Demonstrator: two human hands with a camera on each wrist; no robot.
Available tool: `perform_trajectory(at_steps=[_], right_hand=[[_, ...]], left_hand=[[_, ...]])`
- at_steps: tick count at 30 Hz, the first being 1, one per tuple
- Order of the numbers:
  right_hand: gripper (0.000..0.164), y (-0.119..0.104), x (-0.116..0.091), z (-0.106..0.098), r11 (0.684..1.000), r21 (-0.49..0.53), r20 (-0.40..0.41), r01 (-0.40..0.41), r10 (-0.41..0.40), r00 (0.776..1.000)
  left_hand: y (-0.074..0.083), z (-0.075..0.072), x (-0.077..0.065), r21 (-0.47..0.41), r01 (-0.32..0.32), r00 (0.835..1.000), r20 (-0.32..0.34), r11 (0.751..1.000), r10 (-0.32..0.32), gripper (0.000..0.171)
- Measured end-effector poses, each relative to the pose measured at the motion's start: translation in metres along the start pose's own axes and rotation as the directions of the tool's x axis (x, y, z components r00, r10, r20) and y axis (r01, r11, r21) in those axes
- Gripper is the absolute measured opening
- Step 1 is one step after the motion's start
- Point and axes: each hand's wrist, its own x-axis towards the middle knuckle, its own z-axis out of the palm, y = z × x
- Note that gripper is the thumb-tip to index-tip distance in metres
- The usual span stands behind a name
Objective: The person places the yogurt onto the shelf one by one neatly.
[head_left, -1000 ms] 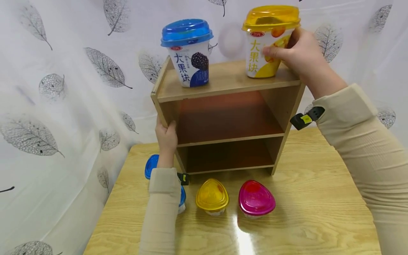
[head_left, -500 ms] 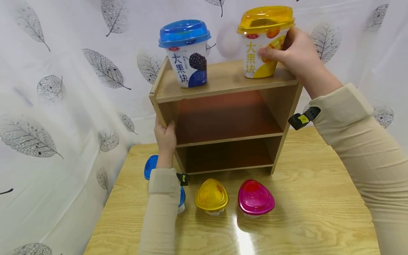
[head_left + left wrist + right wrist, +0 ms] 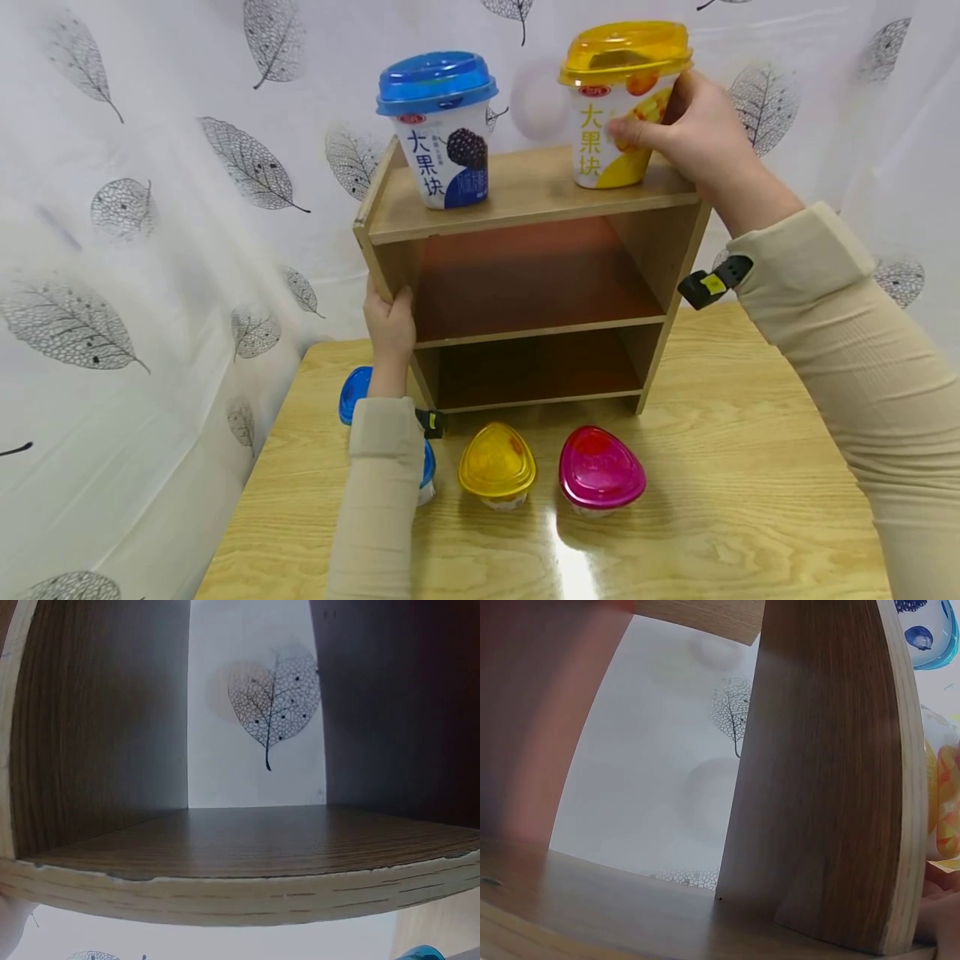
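My right hand point(image 3: 708, 142) grips a yogurt cup with a yellow lid point(image 3: 622, 108), thumb on its front. The cup stands upright near the right end of a small wooden shelf's point(image 3: 525, 179) top board. Around the shelf's left side panel, my left hand point(image 3: 390, 329) keeps hold, its fingers partly hidden behind the wood. A blue-lidded yogurt cup point(image 3: 446, 133) with a blackberry print stands on the top board's left end. At the right wrist view's edge show part of the yellow-lidded cup point(image 3: 949, 795) and of my right hand point(image 3: 939, 904).
Before the shelf, a yellow-lidded cup point(image 3: 497, 462) and a pink-lidded cup point(image 3: 602, 468) stand on the wooden table point(image 3: 720, 500). Two blue-lidded cups, one point(image 3: 354, 393) farther back and one point(image 3: 427, 471) nearer, are partly hidden by my left arm. A leaf-patterned curtain point(image 3: 187, 250) hangs behind.
My right hand and the yellow-lidded cup have shifted very slightly left along the top board. My left hand keeps its hold on the side panel.
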Motion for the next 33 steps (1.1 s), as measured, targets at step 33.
perform_trajectory(at_steps=[33], right_hand=[[0.055, -0.0012, -0.0016, -0.0042, 0.994, 0.108, 0.007, -0.015, 0.015, 1.000]], left_hand=[[-0.0011, 0.0011, 0.0005, -0.041, -0.008, 1.000, -0.004, 0.999, 0.008, 0.043]])
